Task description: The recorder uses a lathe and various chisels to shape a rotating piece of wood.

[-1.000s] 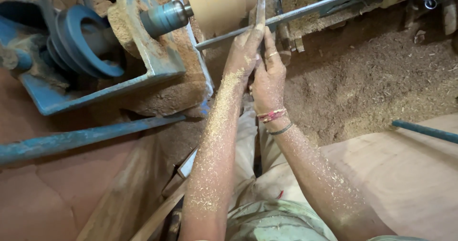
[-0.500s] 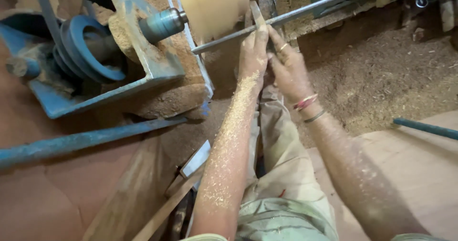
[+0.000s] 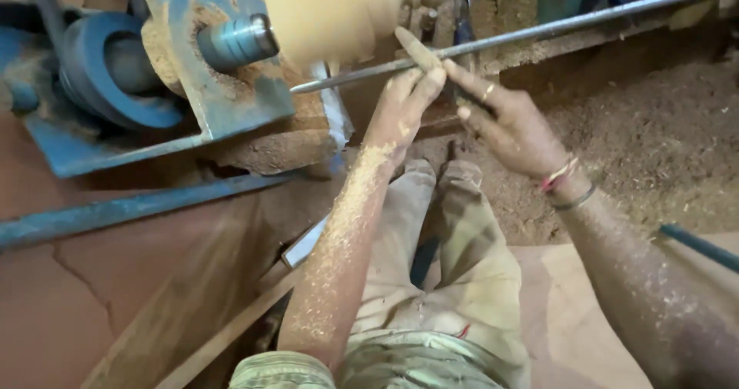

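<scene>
A pale wooden workpiece (image 3: 339,11) is mounted on a blue lathe at the top of the view, blurred as if turning. A long metal rod (image 3: 539,28) runs across in front of it as a rest. A flat chisel (image 3: 422,51) lies on the rod with its tip at the wood. My left hand (image 3: 400,108) grips the chisel near the rod, the forearm coated in sawdust. My right hand (image 3: 508,119) holds the chisel's lower part, with a ring on one finger and bands at the wrist.
The blue lathe headstock (image 3: 223,88) with a pulley (image 3: 108,73) and steel spindle (image 3: 235,41) stands at the left. Sawdust (image 3: 654,127) covers the ground on the right. A blue bar (image 3: 138,208) crosses the lower left. A blue-handled tool (image 3: 697,244) lies at the right edge. My legs (image 3: 431,281) extend under the lathe.
The view has drawn closer to the lathe. My right hand has shifted right and lower, apart from the left; the chisel stays against the wood.
</scene>
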